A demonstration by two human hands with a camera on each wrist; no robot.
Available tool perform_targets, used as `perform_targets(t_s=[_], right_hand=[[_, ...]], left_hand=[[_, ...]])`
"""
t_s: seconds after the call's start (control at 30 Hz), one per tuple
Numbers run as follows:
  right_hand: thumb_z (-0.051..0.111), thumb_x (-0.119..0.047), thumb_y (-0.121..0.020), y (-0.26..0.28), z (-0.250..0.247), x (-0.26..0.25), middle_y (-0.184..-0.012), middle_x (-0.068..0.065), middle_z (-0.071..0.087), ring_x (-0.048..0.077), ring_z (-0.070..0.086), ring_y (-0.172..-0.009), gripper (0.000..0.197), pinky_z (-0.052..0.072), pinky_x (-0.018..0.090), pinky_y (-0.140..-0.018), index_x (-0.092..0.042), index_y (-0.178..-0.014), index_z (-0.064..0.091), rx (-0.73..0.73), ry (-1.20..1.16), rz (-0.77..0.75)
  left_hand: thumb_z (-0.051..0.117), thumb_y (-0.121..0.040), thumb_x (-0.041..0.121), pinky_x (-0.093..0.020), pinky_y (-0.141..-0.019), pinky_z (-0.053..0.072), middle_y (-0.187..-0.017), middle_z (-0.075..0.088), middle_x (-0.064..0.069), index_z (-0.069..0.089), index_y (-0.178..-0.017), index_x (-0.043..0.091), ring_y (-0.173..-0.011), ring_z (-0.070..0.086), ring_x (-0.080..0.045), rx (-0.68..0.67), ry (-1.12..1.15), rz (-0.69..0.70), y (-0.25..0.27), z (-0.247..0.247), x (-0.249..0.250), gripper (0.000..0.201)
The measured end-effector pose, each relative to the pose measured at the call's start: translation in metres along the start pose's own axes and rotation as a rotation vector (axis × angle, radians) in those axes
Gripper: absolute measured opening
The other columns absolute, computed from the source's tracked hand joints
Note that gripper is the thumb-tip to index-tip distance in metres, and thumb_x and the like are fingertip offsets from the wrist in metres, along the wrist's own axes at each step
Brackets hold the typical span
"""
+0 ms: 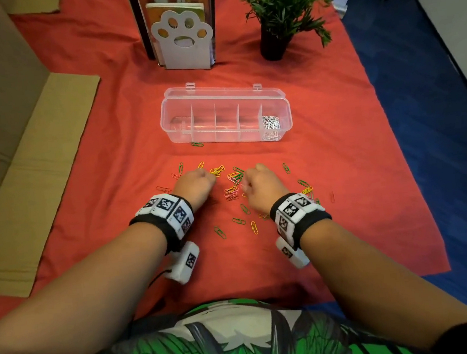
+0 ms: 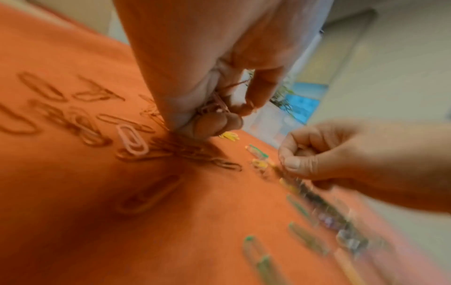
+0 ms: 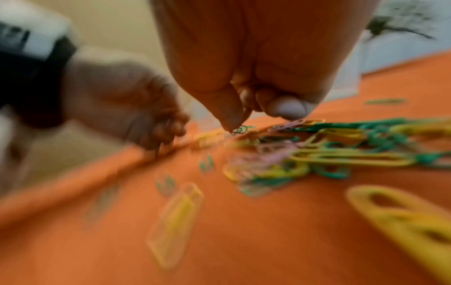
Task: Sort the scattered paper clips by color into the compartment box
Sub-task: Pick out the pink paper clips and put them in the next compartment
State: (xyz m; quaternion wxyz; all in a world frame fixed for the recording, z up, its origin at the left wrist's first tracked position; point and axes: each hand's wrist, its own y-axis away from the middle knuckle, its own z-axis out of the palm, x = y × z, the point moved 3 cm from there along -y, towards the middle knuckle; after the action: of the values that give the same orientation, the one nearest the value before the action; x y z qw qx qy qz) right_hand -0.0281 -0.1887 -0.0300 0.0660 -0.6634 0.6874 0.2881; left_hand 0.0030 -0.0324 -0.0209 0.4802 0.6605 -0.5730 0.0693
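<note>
A clear compartment box (image 1: 223, 107) stands open on the red cloth, with white clips (image 1: 271, 122) in its rightmost compartment. Green, yellow, pink and red paper clips (image 1: 232, 190) lie scattered in front of it. My left hand (image 1: 208, 179) is curled over the left side of the scatter. It holds a small bunch of red clips (image 2: 213, 107) between thumb and fingers. My right hand (image 1: 246, 185) is curled just right of the middle pile. Its thumb and forefinger (image 3: 231, 119) pinch a thin clip whose colour I cannot make out. A single green clip (image 1: 197, 144) lies against the box front.
A white paw-shaped book stand (image 1: 183, 40) and a potted plant (image 1: 277, 28) stand behind the box. Flattened cardboard (image 1: 24, 170) lies along the left. The cloth ends at blue floor (image 1: 424, 142) on the right.
</note>
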Motion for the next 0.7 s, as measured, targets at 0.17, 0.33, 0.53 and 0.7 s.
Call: perform_targets(t_s=[0.17, 0.33, 0.53, 0.7], right_hand=[[0.043, -0.009, -0.076, 0.002, -0.012, 0.005, -0.054, -0.001, 0.040, 0.012, 0.031, -0.047, 0.016, 0.026, 0.020, -0.046, -0.016, -0.062, 0.046, -0.128, -1.165, 0.393], [0.044, -0.016, -0.066, 0.008, -0.029, -0.003, -0.057, 0.004, 0.044, 0.016, 0.040, -0.050, 0.009, 0.037, 0.022, -0.048, -0.009, -0.064, 0.049, -0.219, -1.717, 0.390], [0.034, 0.002, -0.090, 0.004, -0.037, 0.013, -0.069, 0.007, 0.055, 0.013, 0.055, -0.053, 0.025, 0.048, 0.019, -0.046, -0.001, -0.086, 0.059, -0.108, -1.675, 0.561], [0.025, 0.012, -0.088, 0.009, -0.051, 0.037, -0.073, 0.008, 0.051, 0.014, 0.045, -0.057, 0.033, 0.042, 0.015, -0.040, -0.006, -0.084, 0.053, 0.044, -1.352, 0.575]], left_hand=[[0.036, -0.076, 0.017, -0.014, -0.041, 0.033, -0.047, 0.052, 0.000, 0.043, -0.056, 0.015, -0.034, 0.042, -0.012, -0.278, 0.884, -0.292, 0.009, -0.006, 0.004, 0.022], [0.037, -0.075, 0.011, -0.016, -0.044, 0.045, -0.061, 0.060, -0.005, 0.059, -0.072, 0.010, -0.041, 0.053, -0.013, -0.356, 0.995, -0.270, 0.009, -0.011, 0.022, 0.022], [0.036, -0.088, 0.010, -0.024, -0.060, 0.053, -0.083, 0.059, -0.007, 0.056, -0.084, 0.008, -0.070, 0.056, -0.017, -0.372, 0.919, -0.208, -0.002, -0.014, 0.063, 0.021], [0.038, -0.086, 0.012, -0.024, -0.067, 0.046, -0.074, 0.050, -0.004, 0.047, -0.079, 0.011, -0.067, 0.050, -0.015, -0.387, 0.870, -0.163, -0.014, -0.018, 0.114, 0.012]])
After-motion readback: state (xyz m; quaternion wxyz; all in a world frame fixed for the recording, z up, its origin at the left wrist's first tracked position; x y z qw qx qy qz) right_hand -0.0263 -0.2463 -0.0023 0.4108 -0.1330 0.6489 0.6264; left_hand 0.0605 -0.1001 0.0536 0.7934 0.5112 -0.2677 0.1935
